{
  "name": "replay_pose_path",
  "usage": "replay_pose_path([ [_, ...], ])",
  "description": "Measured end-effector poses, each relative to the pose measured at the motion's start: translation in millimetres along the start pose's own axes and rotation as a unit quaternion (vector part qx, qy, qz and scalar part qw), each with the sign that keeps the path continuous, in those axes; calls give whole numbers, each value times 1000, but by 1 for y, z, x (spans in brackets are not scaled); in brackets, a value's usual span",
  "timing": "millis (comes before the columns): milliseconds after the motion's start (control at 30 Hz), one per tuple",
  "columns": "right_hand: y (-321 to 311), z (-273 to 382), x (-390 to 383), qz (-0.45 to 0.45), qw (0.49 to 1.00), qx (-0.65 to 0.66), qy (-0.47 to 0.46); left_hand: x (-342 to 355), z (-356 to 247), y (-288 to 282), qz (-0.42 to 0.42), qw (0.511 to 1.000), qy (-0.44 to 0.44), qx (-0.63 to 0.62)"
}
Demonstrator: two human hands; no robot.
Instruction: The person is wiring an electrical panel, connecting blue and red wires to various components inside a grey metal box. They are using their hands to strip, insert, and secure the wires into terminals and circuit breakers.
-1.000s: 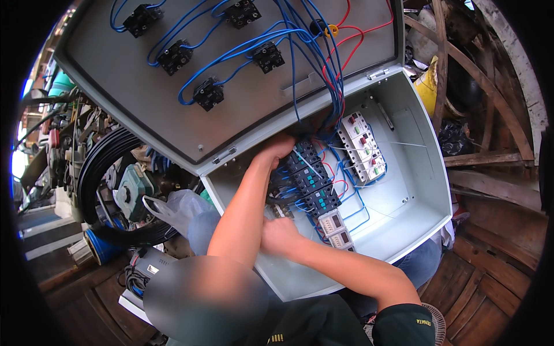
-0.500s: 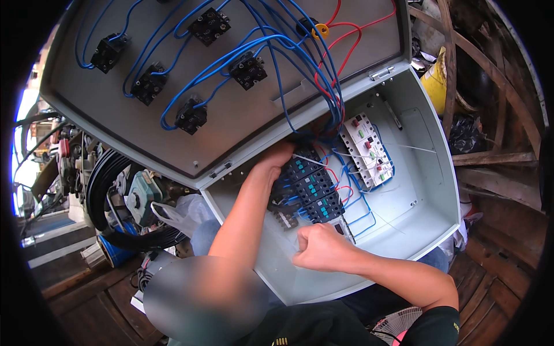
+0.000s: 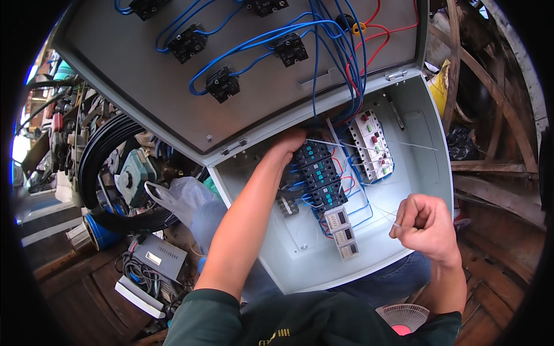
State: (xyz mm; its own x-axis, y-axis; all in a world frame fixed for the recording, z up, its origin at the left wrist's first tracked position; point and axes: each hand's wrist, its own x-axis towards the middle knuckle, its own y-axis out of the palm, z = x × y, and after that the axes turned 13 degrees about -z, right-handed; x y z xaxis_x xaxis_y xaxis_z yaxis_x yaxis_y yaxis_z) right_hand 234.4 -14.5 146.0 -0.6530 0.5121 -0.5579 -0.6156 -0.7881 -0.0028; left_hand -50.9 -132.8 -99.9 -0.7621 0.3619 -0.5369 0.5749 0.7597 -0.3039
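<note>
My left hand [image 3: 290,141] reaches into a pale metal electrical enclosure [image 3: 271,251] beside black contactors [image 3: 317,176], its fingertips hidden; white cable ties [image 3: 418,146] stick out nearby. My right hand [image 3: 423,226] is closed in a pinch at the box's lower right, on what looks like a thin pale strand. A white breaker row [image 3: 371,144], several pale timer-like modules [image 3: 341,233] and blue and red wiring fill the box. On the raised door [image 3: 133,69], black switch blocks [image 3: 223,83] carry blue wires.
At left lie a black hose coil [image 3: 92,155], a green metal housing [image 3: 137,176], a plastic bag [image 3: 179,202] and a grey power unit [image 3: 156,259]. Wooden pieces [image 3: 490,104] and a yellow container [image 3: 438,86] are at right. A small fan [image 3: 404,314] stands below.
My right hand has moved from beside the lower modules to the box's lower right, uncovering the timers. My left hand remains among the components. The camera view has shifted slightly.
</note>
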Motion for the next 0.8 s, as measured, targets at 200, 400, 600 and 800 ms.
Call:
replay_pose_path([
  [200,-9,3,24,-42,997,-23,-53,-2,-6,3,-6,999,42,-1],
  [400,3,15,47,-61,991,-104,-65,-11,-16,0,34,997,48,58],
  [600,-10,-6,61,-188,932,-265,-161,-4,-24,1,10,954,189,232],
  [800,-6,-37,64,-265,929,-148,-210,17,-5,-1,23,952,241,186],
])
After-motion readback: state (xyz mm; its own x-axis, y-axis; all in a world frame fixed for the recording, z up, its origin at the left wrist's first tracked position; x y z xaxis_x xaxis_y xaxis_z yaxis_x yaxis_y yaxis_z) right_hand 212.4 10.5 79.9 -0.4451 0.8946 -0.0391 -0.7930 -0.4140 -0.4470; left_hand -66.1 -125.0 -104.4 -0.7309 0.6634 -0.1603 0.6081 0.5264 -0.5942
